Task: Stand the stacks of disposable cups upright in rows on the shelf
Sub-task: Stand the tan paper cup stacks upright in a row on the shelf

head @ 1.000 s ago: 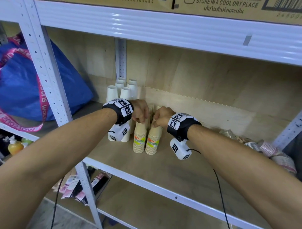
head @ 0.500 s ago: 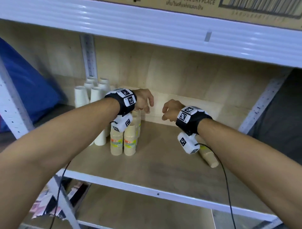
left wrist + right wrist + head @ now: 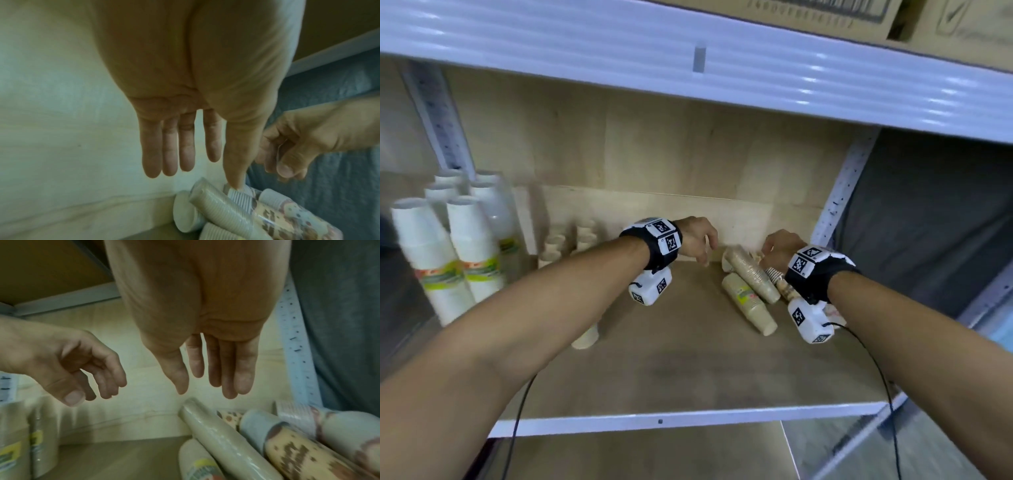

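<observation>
Both hands hover over a pile of wrapped cup stacks lying on their sides at the shelf's back right. A plain beige stack (image 3: 751, 275) (image 3: 224, 438) (image 3: 222, 212) lies across a labelled beige stack (image 3: 750, 308) (image 3: 197, 465). Patterned and ribbed stacks (image 3: 304, 456) (image 3: 287, 219) lie beside them, mostly hidden under my right wrist in the head view. My left hand (image 3: 703, 258) (image 3: 209, 177) hangs with relaxed fingers just left of the pile and holds nothing. My right hand (image 3: 768, 251) (image 3: 205, 394) is above the pile, fingers straight, also holding nothing.
Upright white stacks (image 3: 472, 250) stand at the far left, with upright beige stacks (image 3: 553, 245) (image 3: 18, 443) beside them, partly behind my left arm. The wooden shelf board (image 3: 688, 370) lies between. A white beam (image 3: 688, 51) runs overhead, and a post (image 3: 839, 198) with grey fabric (image 3: 928, 222) bounds the right.
Both hands let go of the upright beige stacks and moved right to the lying pile. The view has swung right with them.
</observation>
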The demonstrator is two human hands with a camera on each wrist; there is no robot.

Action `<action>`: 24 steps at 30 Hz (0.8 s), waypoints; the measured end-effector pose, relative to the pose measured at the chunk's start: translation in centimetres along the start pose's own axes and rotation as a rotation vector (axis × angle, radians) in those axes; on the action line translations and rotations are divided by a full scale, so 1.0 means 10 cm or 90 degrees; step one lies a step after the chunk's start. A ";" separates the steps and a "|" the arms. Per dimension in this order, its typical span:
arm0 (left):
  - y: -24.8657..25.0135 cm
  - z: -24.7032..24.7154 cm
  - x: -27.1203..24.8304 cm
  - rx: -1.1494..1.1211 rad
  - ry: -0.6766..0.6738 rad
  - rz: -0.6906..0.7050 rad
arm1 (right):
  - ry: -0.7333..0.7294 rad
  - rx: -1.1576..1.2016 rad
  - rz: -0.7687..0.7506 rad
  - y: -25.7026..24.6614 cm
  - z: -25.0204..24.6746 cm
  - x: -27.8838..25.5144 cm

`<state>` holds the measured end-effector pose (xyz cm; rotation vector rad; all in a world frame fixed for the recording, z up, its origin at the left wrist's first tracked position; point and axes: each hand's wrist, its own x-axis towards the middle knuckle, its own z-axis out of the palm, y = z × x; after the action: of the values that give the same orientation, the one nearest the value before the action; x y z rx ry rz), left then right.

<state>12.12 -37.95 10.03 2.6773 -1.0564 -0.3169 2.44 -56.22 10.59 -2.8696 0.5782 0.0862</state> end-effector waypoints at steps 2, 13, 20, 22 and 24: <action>0.07 0.13 0.09 -0.011 -0.009 0.019 | -0.015 -0.003 0.029 0.14 0.10 0.03; 0.29 0.91 0.55 -0.052 -0.039 0.098 | 0.006 0.134 0.029 0.96 0.94 0.76; 0.38 1.21 0.74 -0.002 -0.033 0.175 | 0.068 0.122 -0.004 0.93 1.06 0.53; 0.40 1.26 0.80 0.023 -0.032 0.196 | 0.091 0.118 -0.012 0.97 1.14 0.55; 0.41 1.29 0.84 0.043 -0.038 0.209 | 0.106 0.104 -0.027 0.92 1.11 0.49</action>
<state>11.79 -48.59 -1.82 2.5050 -1.5228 -0.3026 3.25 -63.96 -2.56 -2.7445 0.5285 -0.1998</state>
